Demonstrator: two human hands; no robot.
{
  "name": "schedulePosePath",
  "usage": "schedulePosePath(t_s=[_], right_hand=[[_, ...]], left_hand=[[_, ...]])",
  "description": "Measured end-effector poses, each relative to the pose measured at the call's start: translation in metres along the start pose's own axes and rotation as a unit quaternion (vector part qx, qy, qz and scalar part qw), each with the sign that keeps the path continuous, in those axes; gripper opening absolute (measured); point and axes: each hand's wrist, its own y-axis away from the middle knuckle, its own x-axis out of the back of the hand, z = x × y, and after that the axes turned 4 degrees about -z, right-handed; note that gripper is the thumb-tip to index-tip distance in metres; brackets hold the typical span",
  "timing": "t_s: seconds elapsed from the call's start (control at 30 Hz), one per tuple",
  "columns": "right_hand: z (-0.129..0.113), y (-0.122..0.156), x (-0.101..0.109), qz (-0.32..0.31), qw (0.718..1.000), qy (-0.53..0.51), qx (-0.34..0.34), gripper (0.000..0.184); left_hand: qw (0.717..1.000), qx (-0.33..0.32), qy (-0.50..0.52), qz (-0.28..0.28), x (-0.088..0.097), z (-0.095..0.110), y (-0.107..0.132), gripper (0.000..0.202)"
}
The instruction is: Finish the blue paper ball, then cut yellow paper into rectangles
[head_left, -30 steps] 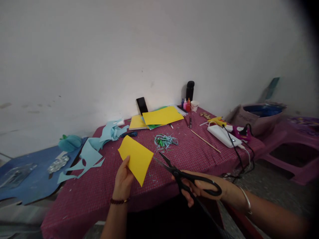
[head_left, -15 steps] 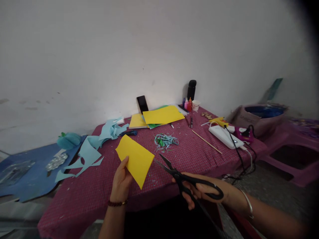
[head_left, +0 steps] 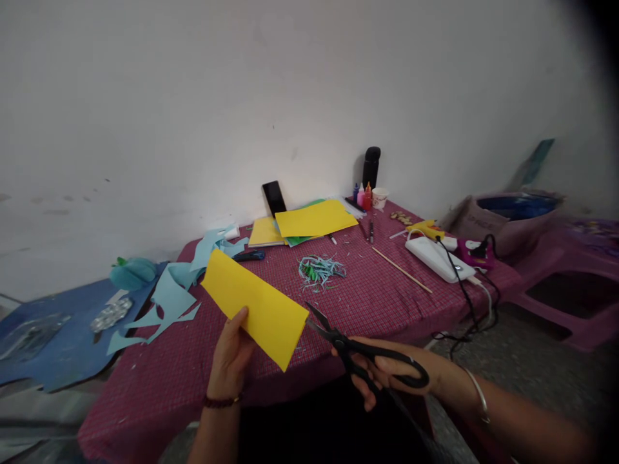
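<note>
My left hand (head_left: 231,361) pinches the lower edge of a yellow paper sheet (head_left: 255,307), held tilted above the near part of the table. My right hand (head_left: 387,372) has its fingers through the handles of black scissors (head_left: 360,348). The blades are open and their tips sit just at the sheet's right edge. Both hands hover over the table with the magenta checked cloth (head_left: 358,303).
Light blue paper scraps (head_left: 178,290) lie at left. Yellow and green sheets (head_left: 312,222), a phone (head_left: 274,198), a black bottle (head_left: 371,167) and small paint bottles (head_left: 363,195) stand at the back. Shredded strips (head_left: 319,270), a stick (head_left: 401,270), glue gun (head_left: 425,229) and white power bank (head_left: 438,258) with cables lie right.
The yellow sheet has turned and now shows wider, stretching further to the left. The scissors have closed in on its right edge.
</note>
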Motion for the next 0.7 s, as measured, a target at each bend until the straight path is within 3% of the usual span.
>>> schedulePosePath(t_s=[0.13, 0.27, 0.53, 0.7], right_hand=[[0.004, -0.003, -0.006, 0.005, 0.993, -0.112, 0.044, 0.068], [0.005, -0.007, -0.013, -0.003, 0.984, -0.176, 0.032, 0.072], [0.025, -0.006, -0.026, 0.018, 0.956, -0.289, 0.039, 0.075], [0.019, -0.003, -0.034, 0.049, 0.942, -0.329, 0.05, 0.066]], left_hand=[[0.999, -0.009, -0.029, -0.026, 0.006, -0.001, -0.001, 0.029], [0.998, -0.03, -0.045, -0.038, 0.008, -0.011, -0.001, 0.039], [0.996, -0.065, -0.059, 0.007, 0.014, -0.021, 0.003, 0.04], [0.992, -0.1, -0.078, 0.022, 0.013, -0.014, 0.006, 0.042]])
